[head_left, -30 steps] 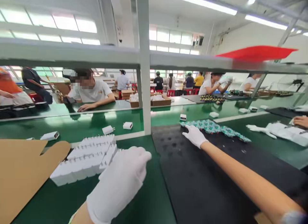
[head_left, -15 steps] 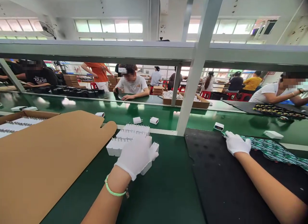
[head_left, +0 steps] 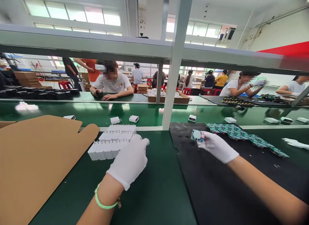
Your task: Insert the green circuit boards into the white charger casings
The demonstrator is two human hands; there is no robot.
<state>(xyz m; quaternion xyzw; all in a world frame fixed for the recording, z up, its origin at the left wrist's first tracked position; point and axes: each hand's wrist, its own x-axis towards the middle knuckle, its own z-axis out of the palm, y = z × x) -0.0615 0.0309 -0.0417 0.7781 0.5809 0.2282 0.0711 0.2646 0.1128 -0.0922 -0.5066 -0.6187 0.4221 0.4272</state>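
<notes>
In the head view my right hand (head_left: 216, 147), in a white glove, pinches a small circuit board (head_left: 197, 135) by its right end, raised over the black mat (head_left: 217, 186). To its right, a band of green circuit boards (head_left: 231, 131) lies along the mat's back edge. My left hand (head_left: 130, 159), also gloved, is closed at the right end of several rows of white charger housings (head_left: 103, 151), whose metal pins point up. Its back hides the fingertips, so I cannot tell what they hold.
A brown cardboard flap (head_left: 48, 160) covers the left side of the green table (head_left: 159, 186). Beyond a metal post (head_left: 172, 73), loose white chargers (head_left: 134, 118) sit on the green belt (head_left: 149, 112). Co-workers sit across it. A white glove (head_left: 295, 143) lies at far right.
My right hand has lifted a circuit board off the band and brought it left. My left hand has curled its fingers at the housings. The view has swung right.
</notes>
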